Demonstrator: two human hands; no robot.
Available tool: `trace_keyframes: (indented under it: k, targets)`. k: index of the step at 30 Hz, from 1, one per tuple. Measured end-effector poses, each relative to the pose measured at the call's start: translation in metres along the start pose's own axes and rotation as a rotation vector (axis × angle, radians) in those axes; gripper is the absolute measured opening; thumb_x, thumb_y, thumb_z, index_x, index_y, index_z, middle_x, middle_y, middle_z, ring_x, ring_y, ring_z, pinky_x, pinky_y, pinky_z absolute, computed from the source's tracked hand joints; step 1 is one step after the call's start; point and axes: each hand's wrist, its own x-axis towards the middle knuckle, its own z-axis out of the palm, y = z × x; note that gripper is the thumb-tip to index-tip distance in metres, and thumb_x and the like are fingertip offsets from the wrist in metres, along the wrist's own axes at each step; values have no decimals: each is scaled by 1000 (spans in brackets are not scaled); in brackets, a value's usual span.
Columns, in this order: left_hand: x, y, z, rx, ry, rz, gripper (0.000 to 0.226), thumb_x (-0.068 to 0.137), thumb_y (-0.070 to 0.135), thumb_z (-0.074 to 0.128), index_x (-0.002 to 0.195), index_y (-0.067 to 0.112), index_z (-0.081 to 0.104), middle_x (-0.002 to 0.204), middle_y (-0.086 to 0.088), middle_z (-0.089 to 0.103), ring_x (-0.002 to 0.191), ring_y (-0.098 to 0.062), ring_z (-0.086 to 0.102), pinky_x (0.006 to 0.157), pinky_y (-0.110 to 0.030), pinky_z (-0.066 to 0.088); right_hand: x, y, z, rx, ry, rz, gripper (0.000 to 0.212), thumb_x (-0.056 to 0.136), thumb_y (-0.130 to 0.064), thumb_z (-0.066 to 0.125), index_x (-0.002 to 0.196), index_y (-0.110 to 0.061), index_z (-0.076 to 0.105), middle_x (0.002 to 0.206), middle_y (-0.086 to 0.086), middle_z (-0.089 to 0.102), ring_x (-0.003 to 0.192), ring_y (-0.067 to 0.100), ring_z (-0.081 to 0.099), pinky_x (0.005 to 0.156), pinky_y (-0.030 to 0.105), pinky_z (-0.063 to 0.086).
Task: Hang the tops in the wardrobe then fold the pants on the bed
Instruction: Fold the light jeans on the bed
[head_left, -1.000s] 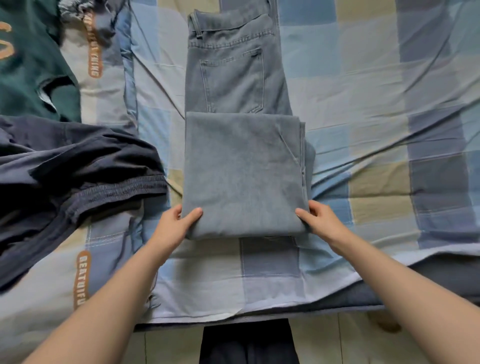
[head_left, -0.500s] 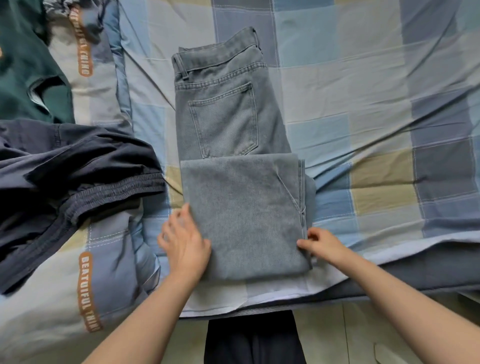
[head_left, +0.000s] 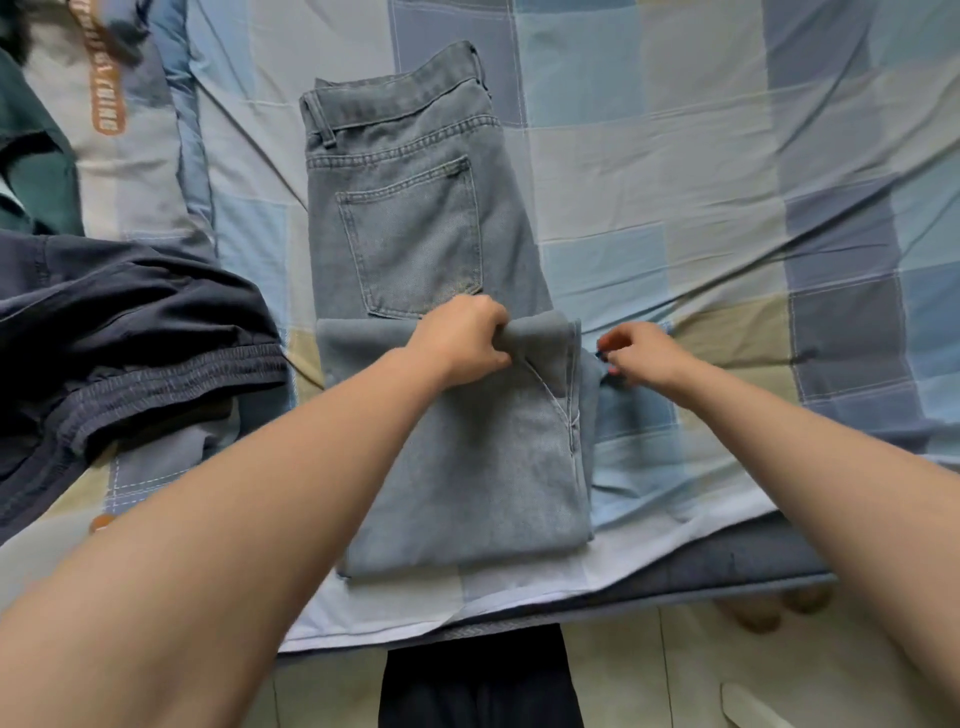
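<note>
both hands reach out over the bed (head_left: 649, 171). left hand (head_left: 462, 338) has its fingers curled round the far edge of the folded leg part of the grey jeans (head_left: 457, 452), and a little lump of cloth is bunched up in its grip. right hand (head_left: 641, 353) sits just past the right side of the jeans, low on the checked sheet. its fingers are bent in and close together at the tips, near the side edge of the jeans, but it is a bit blurry, so you cannot tell if it is pinching any cloth.

the jeans lie flat on the bed right under and in front of the hands. the legs are folded up, so the thick folded part lies below the arms, close to the near edge of the bed. beyond the left hand you can see the back pocket (head_left: 415, 244), and past that the waistband (head_left: 395, 88) at the far end.

off to the left of the left arm is a dark navy piece of clothing (head_left: 119, 338) in a crumpled pile, with a stretchy band showing. farther away on that side is a green top (head_left: 36, 171), only partly in view. under the arms, past the bed edge, is a pale floor (head_left: 649, 675).
</note>
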Motion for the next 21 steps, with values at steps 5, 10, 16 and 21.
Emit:
trace_keyframes:
  k: [5, 10, 16, 21]
  targets:
    - [-78, -2, 11, -50, 73, 414, 6, 79, 11, 68, 79, 10, 62, 89, -9, 61, 71, -36, 62, 55, -41, 49, -3, -9, 2, 149, -175, 70, 30, 87, -7, 58, 117, -7, 59, 94, 13, 59, 76, 18, 52, 63, 28, 42]
    - [-135, -9, 10, -190, 29, 443, 19, 80, 10, 68, 99, 12, 72, 105, 3, 74, 89, -21, 72, 69, -36, 58, -7, -12, 2, 110, -235, 67, 22, 86, -29, 68, 98, -14, 58, 86, 8, 55, 72, 17, 48, 63, 27, 40]
    - [-166, -13, -22, -328, -34, 291, 27, 78, 18, 59, 101, 15, 72, 85, 0, 74, 80, -23, 69, 67, -33, 51, -26, -46, 22, -64, -212, 82, 24, 87, -26, 60, 75, -5, 56, 62, 9, 64, 50, 22, 58, 50, 25, 47]
    - [-160, -4, -50, -397, -48, 248, 10, 84, 18, 71, 94, 17, 73, 77, 1, 71, 74, -19, 65, 66, -32, 45, -32, -83, 59, 11, -200, 191, 27, 88, -26, 47, 76, -3, 55, 51, 7, 65, 44, 22, 57, 49, 22, 47]
